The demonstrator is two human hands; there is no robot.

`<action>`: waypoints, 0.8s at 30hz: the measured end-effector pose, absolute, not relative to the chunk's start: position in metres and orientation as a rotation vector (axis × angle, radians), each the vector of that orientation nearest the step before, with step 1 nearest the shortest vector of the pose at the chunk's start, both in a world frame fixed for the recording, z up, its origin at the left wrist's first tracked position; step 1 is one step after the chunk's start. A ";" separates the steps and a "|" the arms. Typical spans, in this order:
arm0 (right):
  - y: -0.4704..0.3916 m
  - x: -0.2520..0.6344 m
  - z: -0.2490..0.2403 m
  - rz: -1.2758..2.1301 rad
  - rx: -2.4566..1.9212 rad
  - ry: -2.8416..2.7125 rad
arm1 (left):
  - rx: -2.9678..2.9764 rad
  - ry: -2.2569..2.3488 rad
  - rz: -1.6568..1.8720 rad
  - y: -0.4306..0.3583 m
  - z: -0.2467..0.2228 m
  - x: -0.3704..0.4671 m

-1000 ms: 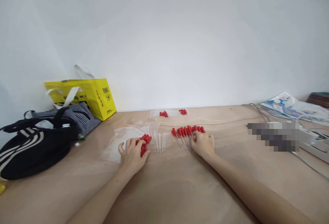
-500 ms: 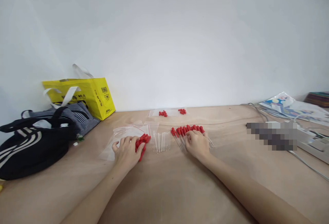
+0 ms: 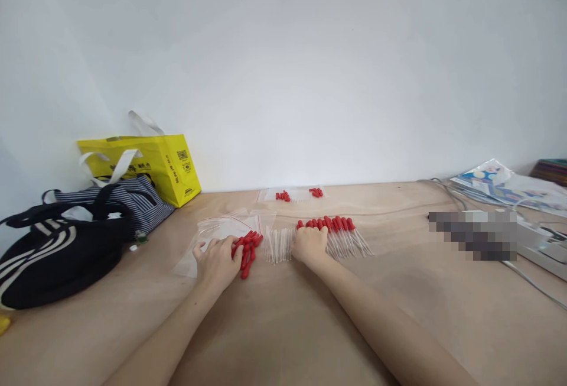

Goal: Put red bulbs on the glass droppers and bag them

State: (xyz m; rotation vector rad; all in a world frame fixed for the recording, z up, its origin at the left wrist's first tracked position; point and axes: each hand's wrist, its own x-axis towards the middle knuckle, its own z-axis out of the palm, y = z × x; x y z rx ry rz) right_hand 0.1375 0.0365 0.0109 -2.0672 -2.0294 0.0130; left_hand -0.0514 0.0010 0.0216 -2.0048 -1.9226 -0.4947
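Observation:
My left hand [image 3: 217, 260] rests palm down at the left edge of a pile of red rubber dropper bulbs [image 3: 250, 250], fingers bent but apart, thumb and index touching the pile. Beneath and behind it lies a clear zip bag [image 3: 208, 228]. Thin glass dropper tubes [image 3: 278, 246] form a row between my hands. My right hand [image 3: 312, 244] is closed at the right end of these tubes; its fingertips and anything in them are hidden. It partly covers a row of droppers with red bulbs [image 3: 339, 224], whose glass stems [image 3: 354, 245] point toward me.
By the wall lies another clear bag [image 3: 297, 198] with red bulbs at both ends. At the left stand a yellow bag [image 3: 179, 179], a striped bag [image 3: 150, 208] and a black bag [image 3: 84, 268]. On the right are a power strip [image 3: 547, 256], cables and printed sheets [image 3: 500, 182].
My right hand has moved left along the dropper row to the edge of the bare tubes, uncovering the right-hand stems. My left hand has stayed at the bulb pile, where the bulbs have shifted slightly.

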 end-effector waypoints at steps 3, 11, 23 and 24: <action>0.040 0.133 0.011 0.024 -2.098 -2.057 | -1.948 -1.881 -0.542 0.001 0.021 -0.051; 0.034 0.132 0.021 0.012 -2.095 -2.100 | -1.963 -1.689 -0.759 -0.002 0.020 -0.043; -0.023 0.237 -0.012 0.207 -1.310 -2.162 | -2.630 -1.429 -0.839 -0.032 -0.006 0.013; -0.025 0.244 -0.018 0.200 -1.256 -2.148 | -2.659 -1.419 -0.836 -0.032 -0.007 0.016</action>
